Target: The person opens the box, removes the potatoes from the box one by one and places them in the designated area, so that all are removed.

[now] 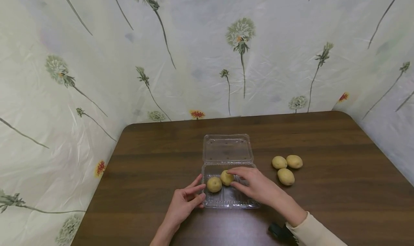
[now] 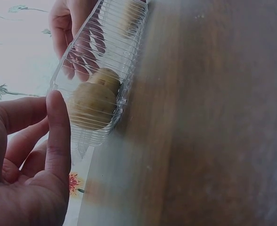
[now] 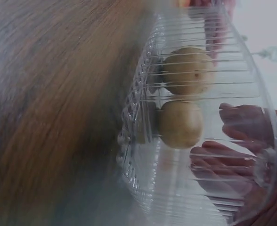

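A clear plastic clamshell container (image 1: 230, 199) lies on the table with its lid folded back. Two round, yellowish potatoes sit side by side inside: the left potato (image 1: 214, 185) and the right potato (image 1: 226, 178). My left hand (image 1: 185, 203) pinches the container's left rim between thumb and fingers, as the left wrist view shows up close. Over the right half of the container, my right hand (image 1: 253, 185) reaches in with fingers spread beside the right potato. Through the ribbed wall in the right wrist view, a gap shows between those fingers (image 3: 218, 165) and the potato (image 3: 180, 125).
Three more potatoes (image 1: 286, 176) are grouped on the table right of the container. A dark object (image 1: 278, 232) shows by the right sleeve (image 1: 312, 231). Floral sheeting (image 1: 200, 59) rises behind the brown wooden table (image 1: 155, 167) and along its sides.
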`<state>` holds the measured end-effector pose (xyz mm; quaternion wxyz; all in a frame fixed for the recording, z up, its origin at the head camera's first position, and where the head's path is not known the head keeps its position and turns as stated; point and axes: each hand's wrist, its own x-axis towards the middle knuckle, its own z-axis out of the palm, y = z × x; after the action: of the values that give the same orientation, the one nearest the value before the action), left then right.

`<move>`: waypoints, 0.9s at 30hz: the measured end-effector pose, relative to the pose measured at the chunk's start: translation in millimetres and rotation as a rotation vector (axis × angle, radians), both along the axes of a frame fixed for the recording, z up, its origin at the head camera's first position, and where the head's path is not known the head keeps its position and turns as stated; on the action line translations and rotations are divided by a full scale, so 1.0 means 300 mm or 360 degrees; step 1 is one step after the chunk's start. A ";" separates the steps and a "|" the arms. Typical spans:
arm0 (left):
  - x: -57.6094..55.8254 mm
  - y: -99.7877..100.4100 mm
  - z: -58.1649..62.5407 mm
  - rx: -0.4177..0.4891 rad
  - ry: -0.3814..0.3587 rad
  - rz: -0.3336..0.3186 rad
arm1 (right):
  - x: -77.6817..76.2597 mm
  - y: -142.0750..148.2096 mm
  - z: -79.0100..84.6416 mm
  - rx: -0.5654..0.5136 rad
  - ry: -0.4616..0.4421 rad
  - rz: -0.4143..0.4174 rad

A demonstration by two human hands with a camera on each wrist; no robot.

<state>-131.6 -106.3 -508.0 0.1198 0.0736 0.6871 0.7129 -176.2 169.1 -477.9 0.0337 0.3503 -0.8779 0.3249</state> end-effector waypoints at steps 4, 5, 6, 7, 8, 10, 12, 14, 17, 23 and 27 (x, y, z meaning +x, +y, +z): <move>-0.003 0.003 0.001 -0.0005 0.0004 0.0003 | -0.009 -0.007 -0.007 -0.0001 0.0047 0.0006; -0.003 0.003 0.002 -0.0003 0.0004 0.0003 | -0.010 -0.009 -0.009 0.0005 0.0056 0.0008; -0.002 0.003 0.002 0.0001 0.0002 0.0002 | -0.012 -0.010 -0.010 0.0011 0.0051 0.0003; -0.002 0.004 0.002 0.0003 -0.0001 0.0002 | -0.013 -0.011 -0.011 0.0018 0.0049 -0.0001; -0.001 0.004 0.002 0.0008 -0.0004 0.0000 | -0.014 -0.012 -0.012 0.0028 0.0044 -0.0006; -0.001 0.003 0.002 0.0013 -0.0015 0.0001 | -0.015 -0.014 -0.014 0.0043 0.0036 -0.0012; -0.001 0.003 0.002 0.0012 -0.0017 0.0003 | -0.017 -0.017 -0.016 0.0051 0.0036 -0.0023; -0.001 0.003 0.002 0.0010 -0.0016 0.0004 | -0.018 -0.020 -0.018 0.0067 0.0056 -0.0034; 0.000 0.003 0.003 0.0010 -0.0012 0.0004 | -0.021 -0.027 -0.022 0.0096 0.0085 -0.0051; 0.000 0.002 0.004 0.0014 -0.0018 0.0002 | -0.025 -0.036 -0.035 0.0121 0.0078 -0.0086; 0.000 0.002 0.002 0.0006 -0.0022 0.0005 | -0.026 -0.038 -0.042 0.0095 0.0063 -0.0095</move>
<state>-131.7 -105.9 -507.4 0.1234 0.0678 0.6849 0.7149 -184.1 157.8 -490.5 0.0503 0.3311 -0.8964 0.2903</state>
